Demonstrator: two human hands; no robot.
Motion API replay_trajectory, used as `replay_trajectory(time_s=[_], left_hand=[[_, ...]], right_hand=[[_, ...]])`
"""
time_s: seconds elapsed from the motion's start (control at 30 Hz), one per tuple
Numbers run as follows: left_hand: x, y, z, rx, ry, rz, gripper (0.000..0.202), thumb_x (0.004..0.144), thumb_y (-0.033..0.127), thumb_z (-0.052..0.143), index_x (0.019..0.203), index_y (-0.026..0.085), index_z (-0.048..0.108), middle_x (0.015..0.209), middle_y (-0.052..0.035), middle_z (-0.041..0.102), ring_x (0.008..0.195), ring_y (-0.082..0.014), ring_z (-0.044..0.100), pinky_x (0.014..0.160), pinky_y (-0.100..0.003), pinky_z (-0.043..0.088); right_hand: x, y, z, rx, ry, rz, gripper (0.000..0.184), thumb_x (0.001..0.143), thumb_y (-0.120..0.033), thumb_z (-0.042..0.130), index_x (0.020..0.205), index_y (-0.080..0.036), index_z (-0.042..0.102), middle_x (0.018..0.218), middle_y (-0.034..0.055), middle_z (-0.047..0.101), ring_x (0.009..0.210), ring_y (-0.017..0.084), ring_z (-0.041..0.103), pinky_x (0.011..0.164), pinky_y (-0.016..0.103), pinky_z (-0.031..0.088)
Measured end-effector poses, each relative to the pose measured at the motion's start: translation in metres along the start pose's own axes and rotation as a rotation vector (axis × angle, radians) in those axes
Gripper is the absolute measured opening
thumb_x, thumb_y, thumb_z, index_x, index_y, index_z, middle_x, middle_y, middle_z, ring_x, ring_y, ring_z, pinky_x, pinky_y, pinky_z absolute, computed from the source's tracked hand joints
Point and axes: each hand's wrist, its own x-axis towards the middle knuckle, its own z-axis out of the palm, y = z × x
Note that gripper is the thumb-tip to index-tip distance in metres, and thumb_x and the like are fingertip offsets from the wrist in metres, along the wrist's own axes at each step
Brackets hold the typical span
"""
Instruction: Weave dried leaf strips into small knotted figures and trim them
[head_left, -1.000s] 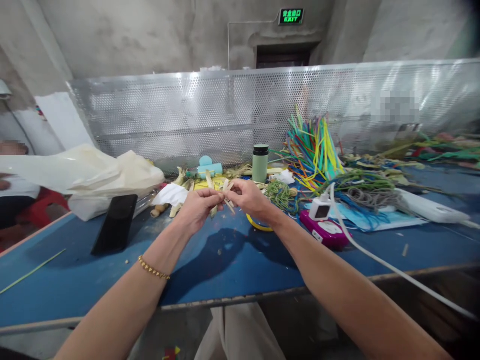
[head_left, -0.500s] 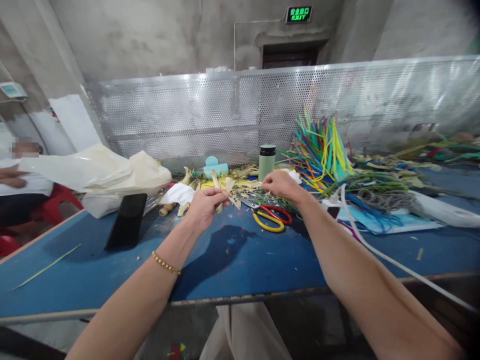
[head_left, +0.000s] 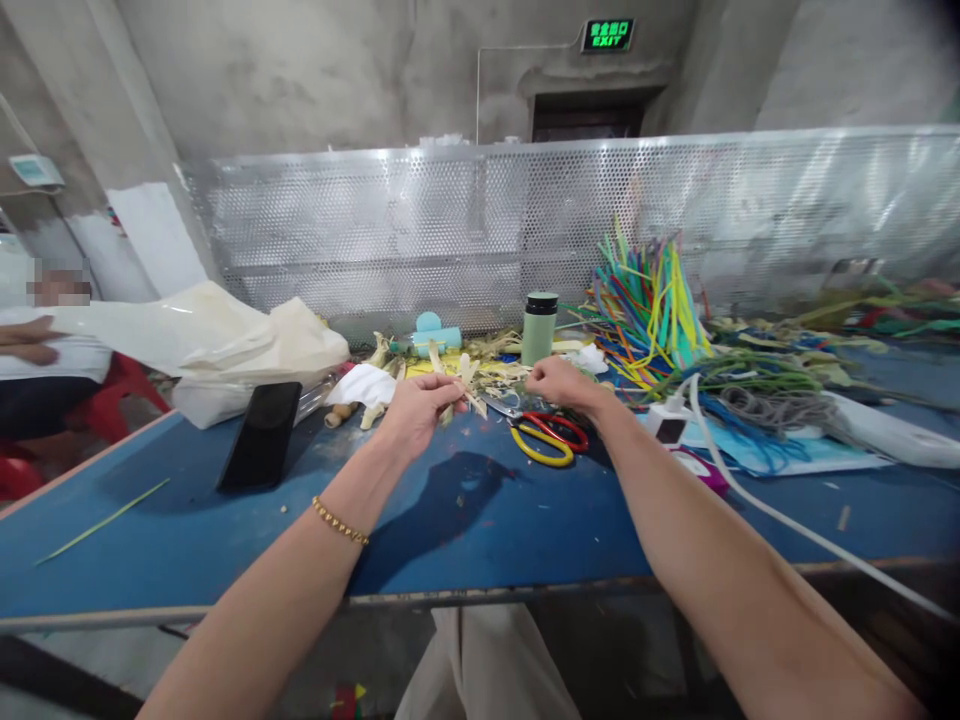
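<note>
Pinched between the thumb and fingers of my left hand is a pale, dry strip of plant fibre, with flared ends that look like husk. My right hand is closed, back of the hand up, in front of a green bottle with a black-rimmed lid. Whatever its fingers hold is hidden. Between and below the hands, scissors with one red and one yellow handle lie on the blue table. Fibre scraps are scattered behind them.
To the left are a black phone, a large cream plastic bag and a seated person. Coloured strips stand at the back right. A white cable crosses the right side from a charger. Perforated metal panels border the back.
My right hand has come slightly down and its fingers have curled tighter. My left hand keeps its pinch on the pale strip. The whole view has shifted a little.
</note>
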Motion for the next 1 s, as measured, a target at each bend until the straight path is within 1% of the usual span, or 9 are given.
replay_trajectory(time_s=[0.07,0.13,0.27,0.37,0.43,0.53,0.63,0.8,1.0], left_hand=[[0.001,-0.001,-0.001,-0.006,-0.012,0.015,0.008,0.061,0.010,0.073,0.066,0.007,0.068,0.062,-0.0038,0.064,0.049,-0.0086,0.058,0.051,-0.021,0.042],[0.003,-0.002,-0.002,-0.023,-0.009,0.025,0.009,0.060,0.010,0.074,0.065,0.008,0.067,0.062,-0.0034,0.064,0.049,-0.0085,0.058,0.053,-0.022,0.043],[0.006,-0.003,-0.005,-0.054,0.007,0.022,0.011,0.058,0.009,0.076,0.066,0.008,0.067,0.061,-0.0033,0.064,0.050,-0.0089,0.058,0.055,-0.022,0.045],[0.007,-0.004,-0.006,-0.079,0.008,0.024,0.011,0.058,0.008,0.075,0.066,0.007,0.068,0.062,-0.0034,0.064,0.053,-0.0095,0.059,0.056,-0.022,0.046],[0.008,-0.005,-0.006,-0.084,0.011,0.021,0.011,0.059,0.008,0.075,0.067,0.007,0.068,0.064,-0.0039,0.064,0.054,-0.0097,0.060,0.057,-0.022,0.046],[0.007,-0.005,-0.006,-0.085,0.013,0.010,0.009,0.060,0.007,0.074,0.067,0.007,0.069,0.064,-0.0041,0.065,0.054,-0.0091,0.059,0.057,-0.023,0.047],[0.006,-0.003,-0.004,-0.100,-0.005,0.003,0.007,0.062,0.005,0.074,0.067,0.007,0.069,0.065,-0.0047,0.065,0.055,-0.0088,0.059,0.058,-0.022,0.048],[0.004,-0.002,-0.003,-0.116,-0.079,-0.026,0.009,0.065,0.007,0.075,0.072,0.007,0.070,0.074,-0.0087,0.069,0.060,-0.0095,0.061,0.061,-0.023,0.049],[0.002,-0.005,-0.002,-0.149,-0.231,-0.055,0.015,0.063,0.013,0.080,0.074,0.010,0.071,0.070,-0.0041,0.067,0.061,-0.0112,0.063,0.061,-0.024,0.048]], right_hand=[[-0.003,0.000,-0.009,0.387,0.094,-0.040,0.013,0.076,-0.021,0.058,0.065,-0.015,0.061,0.056,0.0020,0.061,0.051,0.012,0.056,0.048,0.022,0.041],[-0.007,-0.003,-0.016,0.708,0.085,-0.008,0.014,0.077,-0.025,0.061,0.067,-0.016,0.058,0.051,0.0011,0.058,0.046,0.012,0.053,0.044,0.022,0.042],[-0.015,-0.013,-0.023,1.004,0.016,-0.088,0.019,0.075,-0.031,0.070,0.074,-0.016,0.058,0.062,0.0016,0.062,0.048,0.010,0.055,0.045,0.022,0.045],[-0.017,-0.015,-0.022,0.922,-0.044,-0.165,0.021,0.077,-0.035,0.070,0.079,-0.017,0.060,0.060,-0.0014,0.058,0.045,0.008,0.050,0.044,0.022,0.042],[-0.017,-0.013,-0.020,0.680,-0.044,-0.148,0.017,0.076,-0.030,0.071,0.078,-0.016,0.062,0.055,-0.0020,0.056,0.045,0.009,0.049,0.044,0.022,0.039],[-0.018,-0.014,-0.021,0.385,0.040,-0.106,0.011,0.071,-0.020,0.072,0.074,-0.014,0.064,0.052,-0.0018,0.055,0.048,0.010,0.050,0.048,0.022,0.038],[-0.025,-0.020,-0.026,0.596,-0.070,-0.254,0.022,0.080,-0.027,0.065,0.097,-0.014,0.066,0.063,0.0003,0.062,0.055,0.011,0.056,0.053,0.023,0.043],[-0.036,-0.035,-0.029,0.696,-0.049,-0.336,0.021,0.079,-0.035,0.068,0.079,-0.014,0.066,0.056,-0.0011,0.057,0.050,0.008,0.049,0.049,0.022,0.039],[-0.037,-0.051,-0.014,0.773,-0.083,-0.397,0.026,0.076,-0.040,0.069,0.082,-0.014,0.069,0.054,-0.0038,0.052,0.046,0.006,0.040,0.044,0.021,0.028]])
